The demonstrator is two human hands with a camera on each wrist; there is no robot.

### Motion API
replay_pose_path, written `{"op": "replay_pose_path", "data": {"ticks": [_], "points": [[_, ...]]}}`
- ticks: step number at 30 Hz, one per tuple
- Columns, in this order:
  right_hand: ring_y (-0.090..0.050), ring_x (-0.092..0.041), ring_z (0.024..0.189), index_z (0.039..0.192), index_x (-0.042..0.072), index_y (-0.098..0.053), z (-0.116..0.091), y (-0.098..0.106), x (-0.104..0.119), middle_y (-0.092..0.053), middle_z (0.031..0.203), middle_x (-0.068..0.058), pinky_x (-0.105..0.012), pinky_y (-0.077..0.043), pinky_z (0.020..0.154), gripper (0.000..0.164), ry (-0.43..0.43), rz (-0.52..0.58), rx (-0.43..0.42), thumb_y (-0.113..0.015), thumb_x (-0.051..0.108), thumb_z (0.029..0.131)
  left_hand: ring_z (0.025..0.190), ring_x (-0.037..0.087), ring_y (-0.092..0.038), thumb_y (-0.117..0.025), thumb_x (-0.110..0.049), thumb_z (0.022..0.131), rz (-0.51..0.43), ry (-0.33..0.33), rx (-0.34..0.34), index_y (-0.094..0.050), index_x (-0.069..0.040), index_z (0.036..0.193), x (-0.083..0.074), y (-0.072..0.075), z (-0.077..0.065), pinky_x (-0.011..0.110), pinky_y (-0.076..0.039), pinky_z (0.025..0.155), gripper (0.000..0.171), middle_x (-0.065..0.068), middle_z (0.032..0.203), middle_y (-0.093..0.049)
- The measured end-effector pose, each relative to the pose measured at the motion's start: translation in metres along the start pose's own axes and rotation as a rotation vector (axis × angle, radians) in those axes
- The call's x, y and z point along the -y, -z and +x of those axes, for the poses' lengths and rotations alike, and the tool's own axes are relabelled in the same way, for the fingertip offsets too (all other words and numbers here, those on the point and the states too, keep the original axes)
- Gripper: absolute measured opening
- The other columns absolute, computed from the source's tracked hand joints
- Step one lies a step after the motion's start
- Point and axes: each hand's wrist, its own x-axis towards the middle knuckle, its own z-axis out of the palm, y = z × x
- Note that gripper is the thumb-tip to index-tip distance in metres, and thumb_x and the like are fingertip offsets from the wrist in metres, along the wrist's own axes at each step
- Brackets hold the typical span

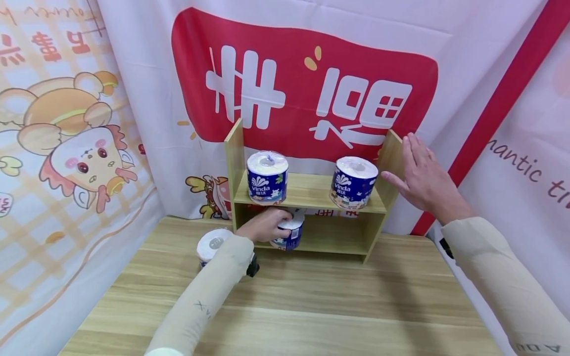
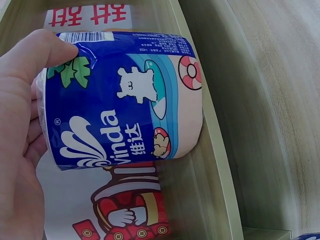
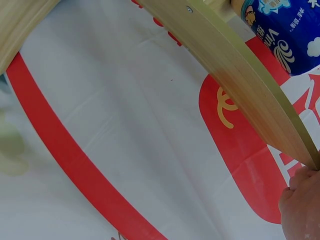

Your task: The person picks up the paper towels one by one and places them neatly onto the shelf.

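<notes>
On the lower level of the wooden shelf [image 1: 318, 193], my left hand [image 1: 262, 225] grips a wrapped toilet paper roll [image 1: 291, 237] by its upper part. The left wrist view shows this roll [image 2: 120, 100] with its blue Vinda label, thumb [image 2: 55, 47] on its near side and fingers partly hidden behind. My right hand [image 1: 425, 180] rests against the shelf's right side panel, fingers straight and thumb at the front edge. In the right wrist view, the hand [image 3: 302, 205] touches the end of that panel [image 3: 250, 90].
Two more rolls stand on the upper level, one on the left [image 1: 267, 180] and one on the right [image 1: 354, 184]. Another roll [image 1: 213, 244] stands on the wooden table [image 1: 311, 306] left of the shelf, partly behind my left forearm. Printed cloth [image 1: 303, 89] hangs behind.
</notes>
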Motion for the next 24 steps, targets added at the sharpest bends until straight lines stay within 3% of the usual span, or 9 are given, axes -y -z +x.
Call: {"op": "replay_pose_path", "data": {"ticks": [6, 11, 16, 24], "points": [[-0.002, -0.045, 0.165, 0.169, 0.008, 0.007, -0.001, 0.002, 0.001, 0.005, 0.179, -0.019, -0.069, -0.018, 0.130, 0.107, 0.001, 0.005, -0.001, -0.054, 0.062, 0.100, 0.077, 0.009, -0.059, -0.075, -0.023, 0.096, 0.040, 0.024, 0.017, -0.073, -0.013, 0.101, -0.004, 0.003, 0.000, 0.028, -0.050, 0.068, 0.011, -0.003, 0.094, -0.072], [-0.003, -0.046, 0.165, 0.169, 0.008, 0.007, -0.001, 0.002, 0.001, 0.003, 0.179, -0.020, -0.069, -0.018, 0.130, 0.108, 0.002, 0.001, 0.000, -0.057, 0.061, 0.100, 0.084, 0.008, -0.063, -0.074, -0.030, 0.099, 0.118, 0.031, 0.049, -0.075, -0.013, 0.112, -0.005, 0.006, -0.003, 0.029, -0.056, 0.075, 0.021, -0.003, 0.103, -0.075], [-0.003, -0.046, 0.165, 0.169, 0.008, 0.007, -0.001, 0.002, 0.001, 0.003, 0.179, -0.020, -0.069, -0.018, 0.130, 0.108, 0.002, -0.003, 0.001, -0.056, 0.061, 0.100, 0.102, 0.012, -0.069, -0.074, -0.037, 0.099, 0.172, 0.039, 0.068, -0.072, -0.012, 0.127, -0.009, 0.009, -0.007, 0.034, -0.060, 0.091, 0.037, 0.001, 0.120, -0.075], [-0.003, -0.046, 0.165, 0.169, 0.007, 0.008, -0.002, 0.002, 0.001, 0.004, 0.179, -0.020, -0.069, -0.018, 0.130, 0.107, 0.006, -0.001, -0.003, -0.053, 0.063, 0.101, 0.126, 0.022, -0.066, -0.074, -0.039, 0.099, 0.200, 0.013, 0.029, -0.065, -0.011, 0.141, -0.016, 0.013, -0.016, 0.041, -0.056, 0.109, 0.050, 0.007, 0.138, -0.069]]}}
